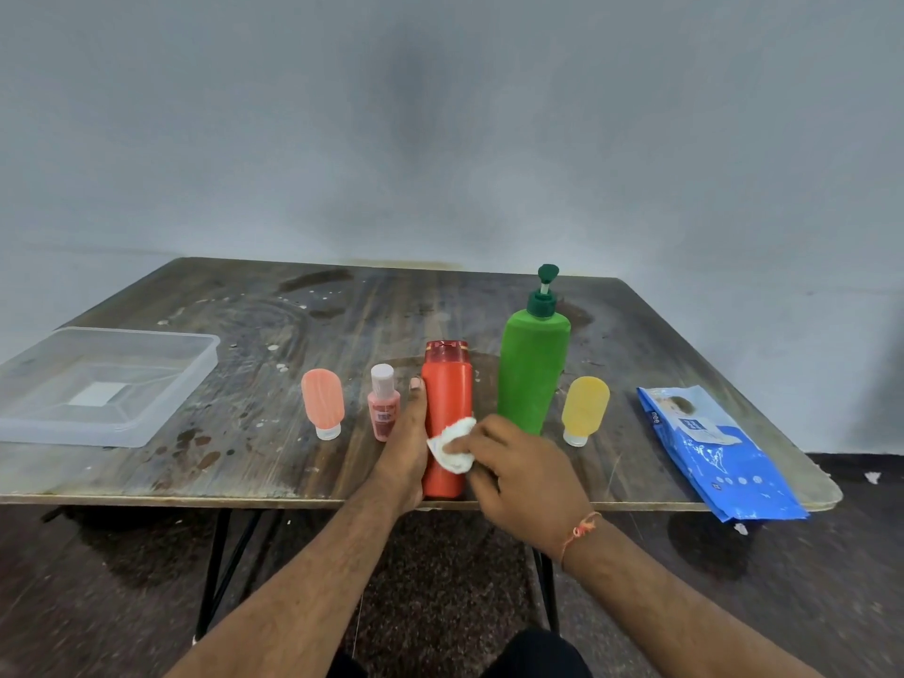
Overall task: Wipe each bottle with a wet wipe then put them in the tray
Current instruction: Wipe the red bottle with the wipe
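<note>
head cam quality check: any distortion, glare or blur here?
Head view: wide-angle bend bows the table edges; light is soft and even, with no harsh glare; the clear tray looks hazy; the wipe in the right hand is slightly smeared; the red bottle is sharp.

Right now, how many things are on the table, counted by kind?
Bottles: 5: peach tube, pink bottle, red bottle gripped by the left hand, green pump bottle, yellow tube
Trays: 1: clear tray, nothing in it
Wipe packs: 1: blue pack
Loose wipes: 1: white wipe, pinched by the right hand against the red bottle
Total: 8
</note>
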Action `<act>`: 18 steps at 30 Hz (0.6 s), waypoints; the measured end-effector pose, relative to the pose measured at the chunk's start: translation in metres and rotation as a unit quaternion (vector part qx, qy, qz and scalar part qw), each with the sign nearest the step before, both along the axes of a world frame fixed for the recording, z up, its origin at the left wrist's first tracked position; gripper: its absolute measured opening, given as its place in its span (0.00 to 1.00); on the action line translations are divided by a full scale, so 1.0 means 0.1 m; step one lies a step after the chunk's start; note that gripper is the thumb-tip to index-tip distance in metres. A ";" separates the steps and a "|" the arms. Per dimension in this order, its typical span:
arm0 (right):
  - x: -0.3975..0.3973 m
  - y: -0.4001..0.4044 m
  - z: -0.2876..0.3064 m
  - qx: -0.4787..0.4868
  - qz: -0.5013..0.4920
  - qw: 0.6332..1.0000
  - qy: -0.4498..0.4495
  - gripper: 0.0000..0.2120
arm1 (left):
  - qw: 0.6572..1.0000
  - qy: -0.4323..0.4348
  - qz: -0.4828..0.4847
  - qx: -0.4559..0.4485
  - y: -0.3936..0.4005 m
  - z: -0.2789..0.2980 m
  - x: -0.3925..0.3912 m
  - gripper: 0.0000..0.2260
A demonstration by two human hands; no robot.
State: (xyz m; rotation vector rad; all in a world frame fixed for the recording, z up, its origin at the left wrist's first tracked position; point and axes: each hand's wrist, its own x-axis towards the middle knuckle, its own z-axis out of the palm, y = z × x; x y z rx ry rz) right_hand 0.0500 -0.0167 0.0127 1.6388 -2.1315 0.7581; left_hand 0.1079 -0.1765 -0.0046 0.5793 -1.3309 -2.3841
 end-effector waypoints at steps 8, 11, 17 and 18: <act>-0.12 -0.15 0.26 -0.049 -0.090 0.994 0.038 0.11 | 0.996 0.018 0.024 -0.079 0.14 0.06 0.02 0.29; -0.18 -0.30 0.45 -0.078 -0.127 0.988 0.034 0.12 | 0.993 0.016 0.015 -0.114 0.16 0.06 0.03 0.29; -0.15 -0.55 0.58 -0.082 -0.101 0.989 0.071 0.11 | 0.990 0.031 0.034 -0.135 0.14 0.06 0.01 0.34; -0.12 -0.58 0.57 -0.071 -0.094 0.990 0.081 0.10 | 0.989 0.034 0.047 -0.135 0.15 0.08 0.01 0.31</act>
